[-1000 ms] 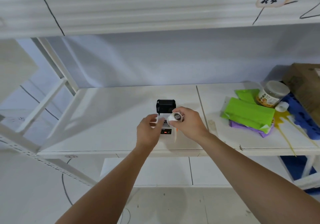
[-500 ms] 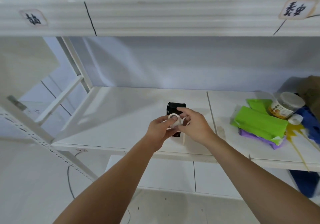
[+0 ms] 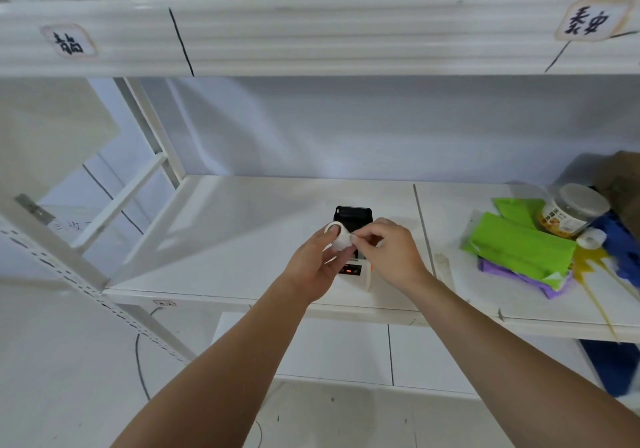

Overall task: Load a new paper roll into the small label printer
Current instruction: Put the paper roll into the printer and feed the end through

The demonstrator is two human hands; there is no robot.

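Observation:
A small white paper roll (image 3: pixel 337 236) is held above the shelf in my left hand (image 3: pixel 317 264), its hollow core facing up and left. My right hand (image 3: pixel 389 251) pinches the roll's loose paper end at its right side with thumb and forefinger. Under both hands sits the small label printer (image 3: pixel 353 217), white-bodied with its black lid standing open at the back and a red-lit panel at the front. Most of the printer's body is hidden by my hands.
The printer rests on a white shelf (image 3: pixel 242 232). At the right lie green packets (image 3: pixel 519 243), a purple packet (image 3: pixel 512 274), a lidded jar (image 3: pixel 571 210), a small white tape roll (image 3: pixel 590 238) and a yellow spill. An upper shelf beam (image 3: pixel 311 31) hangs overhead.
The roll passed from my right hand into my left hand. My right hand now pinches its loose end. The view has tilted up and moved left.

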